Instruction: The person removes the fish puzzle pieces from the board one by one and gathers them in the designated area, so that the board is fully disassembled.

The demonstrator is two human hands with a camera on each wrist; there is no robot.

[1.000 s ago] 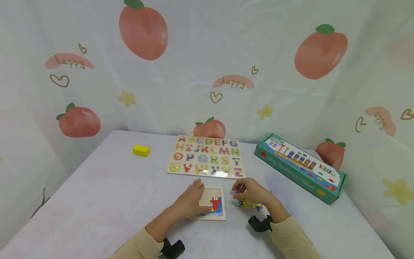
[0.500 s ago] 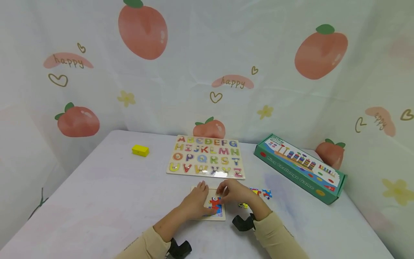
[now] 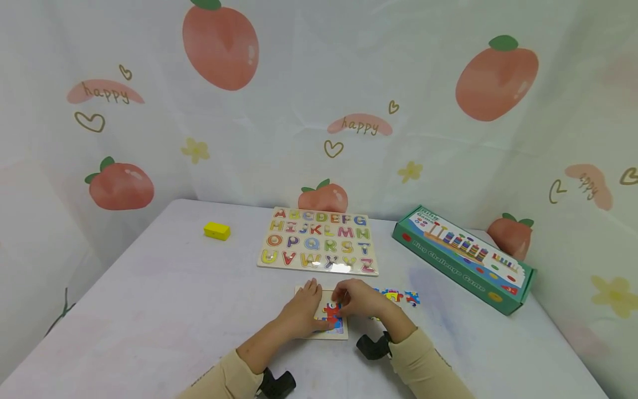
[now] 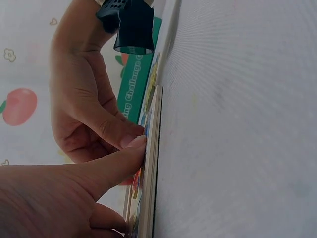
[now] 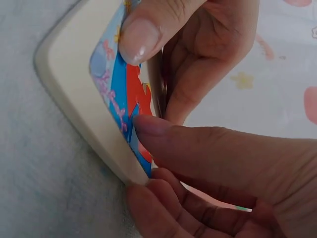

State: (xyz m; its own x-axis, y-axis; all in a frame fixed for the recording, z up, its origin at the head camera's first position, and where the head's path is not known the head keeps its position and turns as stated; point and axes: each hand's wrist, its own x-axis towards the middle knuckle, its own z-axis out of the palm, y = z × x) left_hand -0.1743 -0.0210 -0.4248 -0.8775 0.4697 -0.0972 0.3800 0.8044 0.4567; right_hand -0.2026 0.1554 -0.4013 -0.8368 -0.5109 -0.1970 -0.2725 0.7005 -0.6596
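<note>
A small wooden jigsaw puzzle tray [image 3: 340, 337] lies on the table with red and blue picture pieces fitted in its lower right. My left hand [image 3: 301, 311] rests flat over its left side, fingers extended, thumb pressing on the pieces. At the tray's right edge my right hand [image 3: 363, 299] curls its fingers and pinches a blue and orange puzzle piece [image 5: 133, 141] with thumb and fingers. In the right wrist view that thumb lies on the piece beside the pale tray rim [image 5: 62, 57]. My hands hide much of the tray.
Several loose puzzle pieces [image 3: 394, 296] lie right of the tray, partly behind my right hand. Behind it lies an alphabet board [image 3: 319, 266]. A green game box [image 3: 461, 257] sits at the back right, a yellow block [image 3: 216, 231] at the back left.
My right hand has moved left from the loose pieces to the tray's right edge, and has stayed there over the last half second. My left hand has shifted slightly right on the tray.
</note>
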